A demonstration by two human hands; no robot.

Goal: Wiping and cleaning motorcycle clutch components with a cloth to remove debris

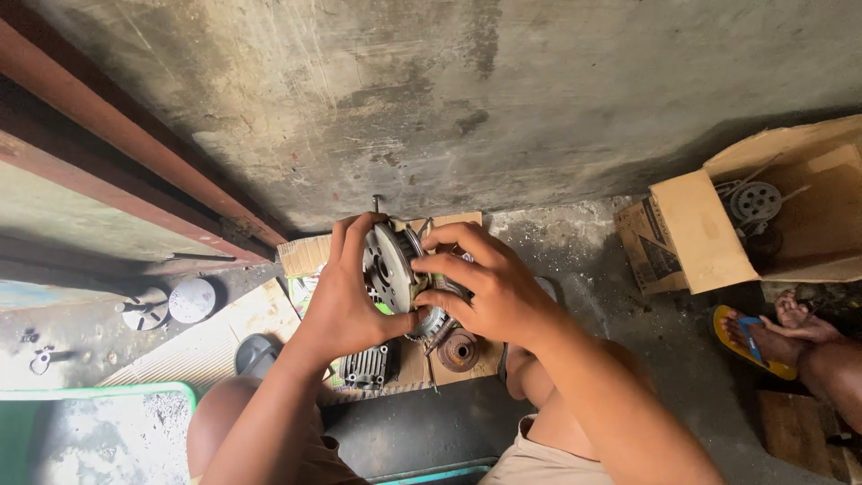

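1. Left hand [346, 296] is cupping a round grey metal disc part [388, 265], grip closed around its rim, fingers curling over the top edge.
2. Right hand [489, 287] is clasping the same part from the other side, fingers wrapped tight over its back.
3. The part is being held up between both hands, above a cardboard sheet [449, 359] lying on the floor.
4. On the cardboard: a finned grey metal block [366, 366] and a small brown pulley [459, 350], just below the hands.
5. An open cardboard box [700, 233] is sitting at right, holding a spoked wheel [754, 200].
6. Another person's foot in a yellow sandal [750, 341] is resting near the box.
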